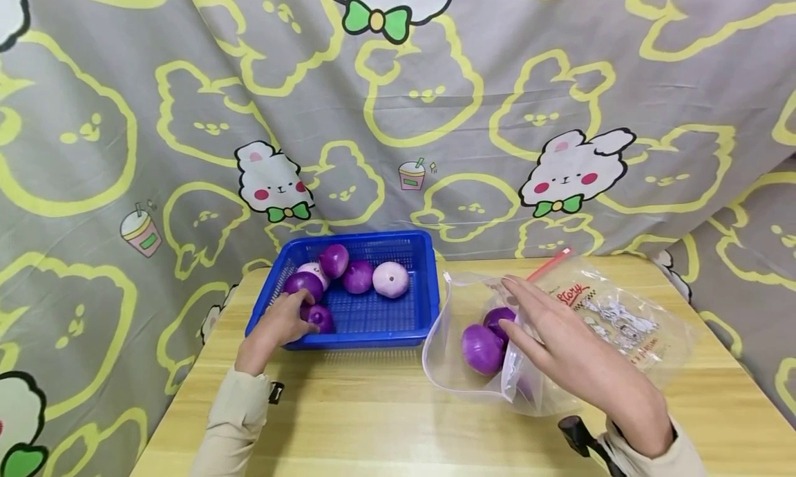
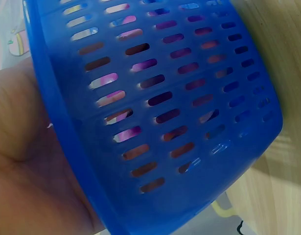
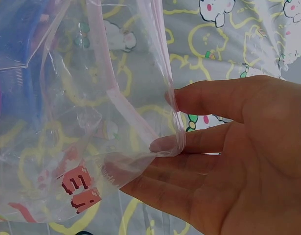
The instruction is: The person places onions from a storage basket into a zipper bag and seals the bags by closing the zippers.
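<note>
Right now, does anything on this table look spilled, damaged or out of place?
Nothing stands out. The onions I can see are in the basket or the bag, none loose on the table. Two are paler than the rest, but no damage shows.

We've got a blue basket (image 1: 373, 339), purple onions (image 1: 482, 350), paler pinkish-white ones (image 1: 390, 279). Clear bag (image 1: 668, 345): red lettering (image 1: 569, 295), red slider strip (image 1: 549, 264). Curtain (image 1: 348, 117) is grey, yellow cartoon outlines, white rabbits (image 1: 569, 167) with green bows (image 1: 558, 206). Bench (image 1: 348, 422): yellowish wood grain. Sleeves (image 1: 236, 415): beige.

A cartoon-print curtain (image 1: 448, 152) is hanging beyond the far edge of a wooden worktop (image 1: 354, 415), suggesting a curtained-off, homelike corner.
</note>
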### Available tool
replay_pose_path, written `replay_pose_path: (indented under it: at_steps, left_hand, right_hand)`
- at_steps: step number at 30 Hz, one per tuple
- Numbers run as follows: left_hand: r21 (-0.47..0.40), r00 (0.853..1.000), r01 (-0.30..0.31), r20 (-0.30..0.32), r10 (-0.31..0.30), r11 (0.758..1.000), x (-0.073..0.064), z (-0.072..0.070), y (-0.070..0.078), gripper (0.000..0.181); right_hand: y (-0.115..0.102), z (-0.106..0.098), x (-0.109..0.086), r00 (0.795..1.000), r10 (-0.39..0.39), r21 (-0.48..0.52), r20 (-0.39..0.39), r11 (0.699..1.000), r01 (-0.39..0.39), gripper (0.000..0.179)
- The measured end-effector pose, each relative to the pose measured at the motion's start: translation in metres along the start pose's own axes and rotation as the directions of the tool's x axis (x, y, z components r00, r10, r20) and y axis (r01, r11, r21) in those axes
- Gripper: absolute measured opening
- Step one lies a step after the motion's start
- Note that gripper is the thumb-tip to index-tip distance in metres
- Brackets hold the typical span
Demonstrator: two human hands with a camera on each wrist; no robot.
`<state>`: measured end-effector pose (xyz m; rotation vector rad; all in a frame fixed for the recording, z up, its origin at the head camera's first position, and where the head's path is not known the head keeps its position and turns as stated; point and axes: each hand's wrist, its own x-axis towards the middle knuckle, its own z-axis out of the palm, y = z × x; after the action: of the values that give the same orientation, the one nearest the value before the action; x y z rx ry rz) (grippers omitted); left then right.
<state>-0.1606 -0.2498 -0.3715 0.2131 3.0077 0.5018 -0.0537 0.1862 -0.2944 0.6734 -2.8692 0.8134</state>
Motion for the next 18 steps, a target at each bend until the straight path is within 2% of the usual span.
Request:
replay_pose_path:
  at_steps: [3, 10, 18]
  left_hand:
    - [-0.006, 1.0, -0.025, -0.013, 0.025, 1.0, 0.001, 0.001, 0.003, 0.048]
    - [-0.018, 0.996, -0.047, -0.077, 0.046, 0.999, -0.009, -0.001, 0.005, 0.049]
    - [-0.012, 0.972, -0.116, -0.208, 0.111, 0.993, -0.02, -0.007, 0.017, 0.05]
  right_hand:
    - [0.002, -0.001, -0.003, 1.0, 0.001, -0.003, -0.011, 1.0, -0.001, 0.062]
    - [0.002, 0.001, -0.002, 1.0, -0.006, -0.023, -0.022, 1.0, 0.006, 0.06]
    - [0.002, 0.002, -0.002, 1.0, -0.009, -0.033, -0.021, 0.999, 0.009, 0.059]
